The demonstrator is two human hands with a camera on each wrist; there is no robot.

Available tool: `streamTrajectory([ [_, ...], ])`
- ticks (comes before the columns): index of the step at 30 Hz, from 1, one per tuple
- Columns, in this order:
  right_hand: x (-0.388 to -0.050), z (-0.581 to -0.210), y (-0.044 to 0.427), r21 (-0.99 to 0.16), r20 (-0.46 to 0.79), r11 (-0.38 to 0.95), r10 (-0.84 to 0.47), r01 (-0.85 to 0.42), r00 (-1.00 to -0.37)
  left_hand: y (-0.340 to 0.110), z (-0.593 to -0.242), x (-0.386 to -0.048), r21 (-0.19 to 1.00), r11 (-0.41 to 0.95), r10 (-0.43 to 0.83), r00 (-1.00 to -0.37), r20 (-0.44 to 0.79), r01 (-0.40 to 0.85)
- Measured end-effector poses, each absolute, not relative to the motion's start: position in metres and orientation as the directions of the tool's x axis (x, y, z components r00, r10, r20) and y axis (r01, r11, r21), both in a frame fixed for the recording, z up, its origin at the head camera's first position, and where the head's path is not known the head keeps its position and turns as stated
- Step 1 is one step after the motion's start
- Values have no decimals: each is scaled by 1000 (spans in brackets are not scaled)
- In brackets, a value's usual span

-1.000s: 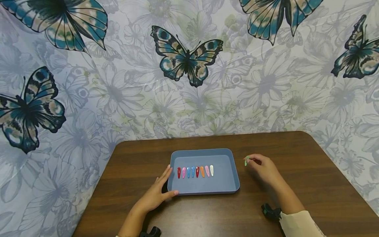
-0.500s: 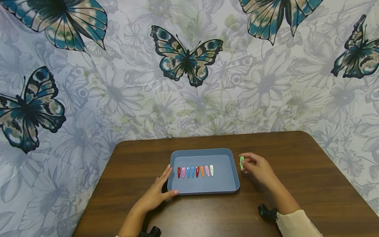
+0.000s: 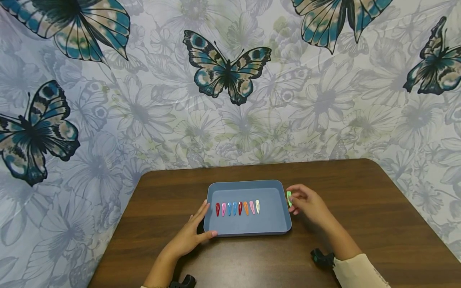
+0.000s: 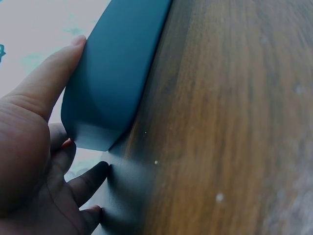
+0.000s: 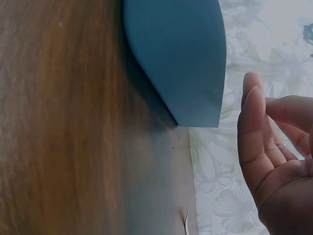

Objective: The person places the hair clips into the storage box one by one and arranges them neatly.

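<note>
A blue-grey tray point(image 3: 248, 227) lies on the table with a row of snap hair clips in its left and middle part. From the left come a red clip point(image 3: 217, 210), a pink one, two blue ones, another red, an orange clip point(image 3: 246, 208), another pink and a pale yellow clip point(image 3: 257, 207). My right hand point(image 3: 309, 205) pinches a green hair clip point(image 3: 289, 199) upright at the tray's right rim; in the right wrist view the fingers hide that clip. My left hand point(image 3: 188, 237) rests on the tray's left side, fingers spread, thumb on the near left corner.
The brown wooden table point(image 3: 173, 192) has rounded far corners and stands against a butterfly-patterned backdrop point(image 3: 227, 120). A thin curved pale thing point(image 5: 187, 220) lies near the table edge in the right wrist view; its kind is unclear. Black wrist devices sit on both arms.
My right hand has moved left with the green hair clip, from the table beside the tray to its right rim. The clip has turned more into view. The left hand has stayed still.
</note>
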State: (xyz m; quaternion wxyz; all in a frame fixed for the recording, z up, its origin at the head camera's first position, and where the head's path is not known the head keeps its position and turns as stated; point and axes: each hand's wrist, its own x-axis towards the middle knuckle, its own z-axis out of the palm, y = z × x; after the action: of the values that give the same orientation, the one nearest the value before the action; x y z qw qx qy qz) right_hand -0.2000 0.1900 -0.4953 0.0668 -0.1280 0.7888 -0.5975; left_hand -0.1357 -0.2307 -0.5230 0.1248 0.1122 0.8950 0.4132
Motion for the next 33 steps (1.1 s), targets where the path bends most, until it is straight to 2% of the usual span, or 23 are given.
streamTrajectory([
  [12, -201, -496, 184, -982, 60, 148, -342, -116, -938, -230, -523, -136, 769, 634, 296, -945, -139, 85],
  [22, -200, -496, 179, -989, 45, 116, -365, -93, -930, -229, -522, -135, 760, 645, 284, -948, -144, 78],
  [33, -198, -497, 173, -988, 20, 137, -374, -76, -927, -230, -523, -134, 753, 653, 285, -948, -141, 84],
])
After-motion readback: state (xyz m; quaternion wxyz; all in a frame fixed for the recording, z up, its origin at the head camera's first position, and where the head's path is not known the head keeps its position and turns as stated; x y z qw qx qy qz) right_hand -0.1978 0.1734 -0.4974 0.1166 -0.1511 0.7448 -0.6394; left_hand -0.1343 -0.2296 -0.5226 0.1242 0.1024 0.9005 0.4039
